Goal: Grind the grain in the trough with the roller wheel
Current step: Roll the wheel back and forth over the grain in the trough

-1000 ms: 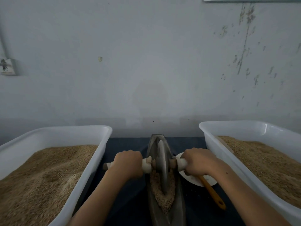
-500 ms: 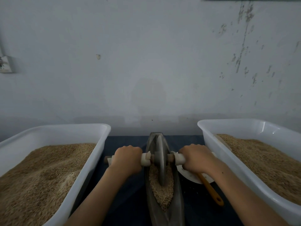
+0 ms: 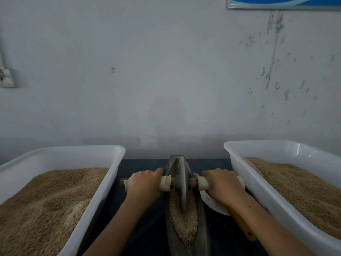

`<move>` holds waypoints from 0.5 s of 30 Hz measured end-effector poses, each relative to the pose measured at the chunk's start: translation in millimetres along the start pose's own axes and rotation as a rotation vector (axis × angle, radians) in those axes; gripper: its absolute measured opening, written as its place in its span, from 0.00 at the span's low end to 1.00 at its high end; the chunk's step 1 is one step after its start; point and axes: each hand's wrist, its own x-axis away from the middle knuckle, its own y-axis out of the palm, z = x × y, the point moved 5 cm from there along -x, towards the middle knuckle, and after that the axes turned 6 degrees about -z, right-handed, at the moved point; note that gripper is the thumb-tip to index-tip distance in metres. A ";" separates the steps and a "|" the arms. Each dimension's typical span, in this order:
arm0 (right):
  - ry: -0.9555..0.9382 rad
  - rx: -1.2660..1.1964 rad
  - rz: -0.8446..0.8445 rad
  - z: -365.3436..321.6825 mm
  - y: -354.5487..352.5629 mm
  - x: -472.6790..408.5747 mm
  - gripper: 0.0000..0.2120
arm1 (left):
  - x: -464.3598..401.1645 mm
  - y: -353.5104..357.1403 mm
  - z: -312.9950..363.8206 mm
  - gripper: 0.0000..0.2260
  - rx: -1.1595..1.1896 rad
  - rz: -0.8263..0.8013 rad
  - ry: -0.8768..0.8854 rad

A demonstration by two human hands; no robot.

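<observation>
While both hands [image 3: 143,183] [image 3: 222,184] grip the roller wheel [image 3: 181,183], 2 grain-filled tubs [image 3: 103,183] [image 3: 258,189] close alongside.

A plain grain-processing workroom: two white tubs [image 3: 103,183] of grain flank a metal grinding trough [image 3: 170,224] below a scuffed wall [image 3: 166,71].
</observation>
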 end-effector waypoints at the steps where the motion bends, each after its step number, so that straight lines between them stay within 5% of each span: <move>1: -0.004 0.003 0.037 -0.5 0.7 -0.7 0.03 | -0.2 0.9 -0.8 0.09 0.015 0.020 -0.008; 8: -0.016 0.002 0.011 0.7 -1.9 2.5 0.04 | -0.3 0.8 -1.3 0.10 0.007 -0.013 0.027; 15: -0.013 -0.023 -0.325 2.2 -4.1 5.3 0.17 | -4.1 1.6 -2.3 0.12 -0.009 -0.289 0.109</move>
